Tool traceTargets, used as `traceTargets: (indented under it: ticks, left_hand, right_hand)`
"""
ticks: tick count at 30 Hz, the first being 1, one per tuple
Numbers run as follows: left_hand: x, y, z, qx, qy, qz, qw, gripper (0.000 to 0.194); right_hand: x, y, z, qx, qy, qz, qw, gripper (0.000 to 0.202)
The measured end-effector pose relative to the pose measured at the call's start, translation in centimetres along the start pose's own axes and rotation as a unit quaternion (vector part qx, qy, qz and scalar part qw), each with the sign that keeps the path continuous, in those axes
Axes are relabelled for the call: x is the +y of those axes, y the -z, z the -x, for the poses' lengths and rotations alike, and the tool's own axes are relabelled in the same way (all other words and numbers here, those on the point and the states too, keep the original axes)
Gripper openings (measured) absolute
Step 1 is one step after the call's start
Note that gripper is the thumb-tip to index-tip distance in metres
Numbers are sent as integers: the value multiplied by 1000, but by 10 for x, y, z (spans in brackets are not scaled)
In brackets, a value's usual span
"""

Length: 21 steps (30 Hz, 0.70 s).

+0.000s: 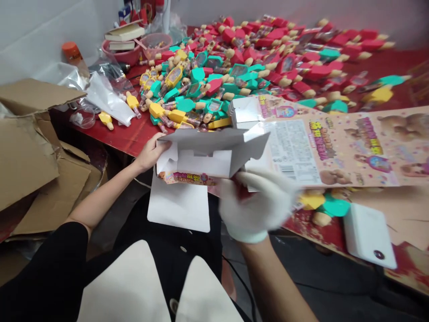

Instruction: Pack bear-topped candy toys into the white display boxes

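An open cardboard display box [208, 139], white inside and printed with pink and purple lettering outside, is held over my lap. A white flap hangs down from its front. My left hand [149, 154], bare, grips the box's left end with the thumb at the edge. In a white glove, my right hand [259, 203] is at the box's lower right corner; motion smears its fingers, so its grip cannot be made out. Just right of the box, a stack of flat printed cartons [298, 152] lies on the table.
Many red, teal and yellow toy-like pieces [214, 80] with tan ends are heaped on the red table [117, 134]. Brown cardboard boxes [30, 156] stand at the left. A pink bowl [124, 56] sits behind; a white device [370, 235] lies near the right front edge.
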<state>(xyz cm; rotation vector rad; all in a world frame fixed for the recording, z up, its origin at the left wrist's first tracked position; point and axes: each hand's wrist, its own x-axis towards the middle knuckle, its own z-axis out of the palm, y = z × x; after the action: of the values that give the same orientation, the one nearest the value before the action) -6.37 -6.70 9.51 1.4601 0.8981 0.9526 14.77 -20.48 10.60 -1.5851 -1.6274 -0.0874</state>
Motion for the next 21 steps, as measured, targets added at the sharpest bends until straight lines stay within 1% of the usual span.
traceTargets:
  ticks: [1,2,3,4,6,7,8,11,13,15,17,18,19,21]
  left_hand:
    - [4,-1,-1,-16,8,-4,1000,27]
    - [8,-3,0,-28,16,-11,999,28]
    - [12,-4,2,-37,25,-17,999,29]
    - [15,-4,4,-43,34,-22,998,31]
    - [21,-1,8,-57,52,-26,997,35]
    - [23,3,11,-73,59,-29,995,38]
    - [25,7,13,-93,65,-31,993,41]
    - [29,18,20,-154,67,-44,985,48]
    - [31,19,24,-170,65,-54,982,50]
    - [32,16,27,-179,66,-72,979,49]
    - [30,10,28,-173,59,-87,979,48]
    - [28,8,27,-166,53,-89,981,47]
    - [26,7,26,-156,49,-83,983,47]
    - [22,7,21,-131,55,-46,989,46]
  right_hand:
    - [-13,-1,-7,-57,26,35,997,39]
    - [-25,-3,-16,-130,27,75,988,40]
    - [-35,-7,-26,-205,4,113,972,43]
    - [-43,-10,-36,-270,-33,143,952,45]
    - [-50,-11,-50,-366,-107,167,909,49]
    - [-50,-9,-53,-393,-127,162,896,51]
    - [-47,-4,-54,-409,-137,143,891,51]
    - [-36,16,-49,-455,-128,29,881,48]
    - [-28,23,-44,-473,-91,-12,876,43]
    - [-23,21,-39,-472,-57,13,880,36]
    - [-20,16,-32,-460,-51,42,885,36]
    - [-19,14,-27,-440,-53,44,895,37]
    - [-17,14,-22,-402,-51,44,913,36]
    - [-10,21,-12,-281,-12,45,959,40]
